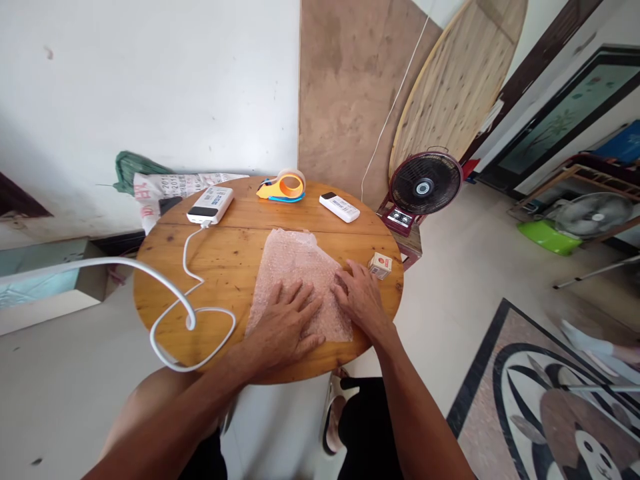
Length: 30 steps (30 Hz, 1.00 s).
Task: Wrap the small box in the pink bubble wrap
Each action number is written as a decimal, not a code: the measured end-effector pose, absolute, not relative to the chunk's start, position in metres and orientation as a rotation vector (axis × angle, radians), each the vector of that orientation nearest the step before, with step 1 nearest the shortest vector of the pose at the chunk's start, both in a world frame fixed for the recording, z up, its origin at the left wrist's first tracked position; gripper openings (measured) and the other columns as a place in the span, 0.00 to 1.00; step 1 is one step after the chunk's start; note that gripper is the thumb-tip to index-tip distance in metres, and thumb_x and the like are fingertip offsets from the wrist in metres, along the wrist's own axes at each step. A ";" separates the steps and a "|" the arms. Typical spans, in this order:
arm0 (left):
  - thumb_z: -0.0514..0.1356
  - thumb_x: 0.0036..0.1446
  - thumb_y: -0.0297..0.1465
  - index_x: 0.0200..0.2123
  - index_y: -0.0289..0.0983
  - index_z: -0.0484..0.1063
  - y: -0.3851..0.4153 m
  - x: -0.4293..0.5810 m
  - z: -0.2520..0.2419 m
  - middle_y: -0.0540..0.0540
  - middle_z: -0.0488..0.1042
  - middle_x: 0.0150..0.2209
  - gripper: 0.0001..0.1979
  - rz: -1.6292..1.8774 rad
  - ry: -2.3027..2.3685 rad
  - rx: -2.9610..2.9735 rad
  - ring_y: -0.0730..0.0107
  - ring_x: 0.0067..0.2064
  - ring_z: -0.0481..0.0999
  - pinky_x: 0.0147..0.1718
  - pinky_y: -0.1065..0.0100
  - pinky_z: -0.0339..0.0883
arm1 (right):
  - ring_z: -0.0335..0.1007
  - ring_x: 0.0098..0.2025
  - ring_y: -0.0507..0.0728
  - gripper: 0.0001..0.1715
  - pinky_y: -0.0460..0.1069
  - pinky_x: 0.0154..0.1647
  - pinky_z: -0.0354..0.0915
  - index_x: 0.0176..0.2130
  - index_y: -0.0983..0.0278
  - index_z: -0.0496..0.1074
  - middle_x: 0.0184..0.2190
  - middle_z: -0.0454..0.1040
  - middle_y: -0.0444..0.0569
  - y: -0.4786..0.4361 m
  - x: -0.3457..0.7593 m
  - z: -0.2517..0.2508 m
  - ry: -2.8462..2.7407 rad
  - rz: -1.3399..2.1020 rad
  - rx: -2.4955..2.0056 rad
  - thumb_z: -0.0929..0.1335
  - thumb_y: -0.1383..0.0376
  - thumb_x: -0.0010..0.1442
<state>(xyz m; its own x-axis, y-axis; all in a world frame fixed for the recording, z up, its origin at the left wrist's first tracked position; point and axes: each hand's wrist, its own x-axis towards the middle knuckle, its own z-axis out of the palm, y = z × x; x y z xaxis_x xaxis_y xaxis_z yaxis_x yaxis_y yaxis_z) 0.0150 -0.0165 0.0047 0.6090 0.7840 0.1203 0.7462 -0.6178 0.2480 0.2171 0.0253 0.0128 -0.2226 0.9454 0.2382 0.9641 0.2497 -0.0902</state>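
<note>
A pinkish sheet of bubble wrap (290, 260) lies flat on the round wooden table (220, 247), its upper right side slanting. My left hand (287, 323) rests palm down on its lower middle, fingers spread. Along the right edge, my right hand (361, 297) touches the wrap with bent, parted fingertips; nothing shows lifted in them. Just beyond that hand stands a small beige box (381, 265) with red print. Whether anything lies under the wrap is hidden.
At the table's back are an orange tape dispenser (284, 186), a white power bank (211, 204) with a cable (193, 313) looping left, and a second white device (339, 207). A dark fan (425, 188) stands right, behind the table. A white wall is behind.
</note>
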 end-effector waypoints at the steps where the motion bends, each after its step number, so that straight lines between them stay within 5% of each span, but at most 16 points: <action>1: 0.52 0.60 0.47 0.63 0.40 0.58 -0.016 0.015 0.004 0.38 0.56 0.66 0.31 0.327 1.275 2.662 0.45 0.67 0.50 0.63 0.40 0.39 | 0.58 0.59 0.66 0.18 0.62 0.57 0.55 0.50 0.63 0.73 0.60 0.63 0.58 0.025 0.217 0.013 -2.272 -0.110 -1.778 0.64 0.61 0.62; 9: 0.52 0.60 0.47 0.62 0.40 0.59 -0.016 0.015 0.001 0.37 0.57 0.65 0.30 0.355 1.271 2.664 0.45 0.67 0.51 0.62 0.40 0.40 | 0.57 0.61 0.63 0.20 0.60 0.60 0.52 0.52 0.63 0.71 0.62 0.61 0.56 0.033 0.238 0.023 -1.986 -0.182 -1.648 0.63 0.62 0.62; 16: 0.52 0.60 0.47 0.62 0.40 0.59 -0.015 0.015 0.003 0.37 0.56 0.65 0.30 0.332 1.262 2.663 0.44 0.66 0.51 0.61 0.40 0.40 | 0.53 0.64 0.69 0.38 0.68 0.59 0.53 0.62 0.62 0.58 0.64 0.57 0.58 0.049 0.287 0.019 -1.639 -0.026 -1.976 0.66 0.59 0.53; 25: 0.52 0.60 0.48 0.62 0.40 0.59 -0.016 0.015 0.004 0.37 0.57 0.65 0.30 0.327 1.273 2.663 0.44 0.66 0.52 0.61 0.40 0.41 | 0.69 0.50 0.64 0.29 0.62 0.53 0.63 0.53 0.64 0.67 0.50 0.73 0.56 0.055 0.299 0.010 -1.546 0.152 -1.868 0.68 0.61 0.50; 30: 0.52 0.59 0.48 0.62 0.41 0.59 -0.016 0.014 0.004 0.38 0.57 0.65 0.30 0.352 1.265 2.667 0.44 0.66 0.52 0.61 0.41 0.41 | 0.73 0.44 0.60 0.29 0.57 0.47 0.69 0.51 0.62 0.66 0.45 0.75 0.52 0.037 0.266 0.036 -1.347 0.551 -1.340 0.72 0.59 0.51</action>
<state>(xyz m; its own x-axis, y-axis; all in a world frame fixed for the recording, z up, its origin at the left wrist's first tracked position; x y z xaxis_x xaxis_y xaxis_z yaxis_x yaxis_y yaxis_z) 0.0142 -0.0158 0.0039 0.6126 0.7780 0.1394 0.7384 -0.6262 0.2504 0.2663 0.0369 0.0359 0.2444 0.8997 0.3617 0.3880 0.2511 -0.8868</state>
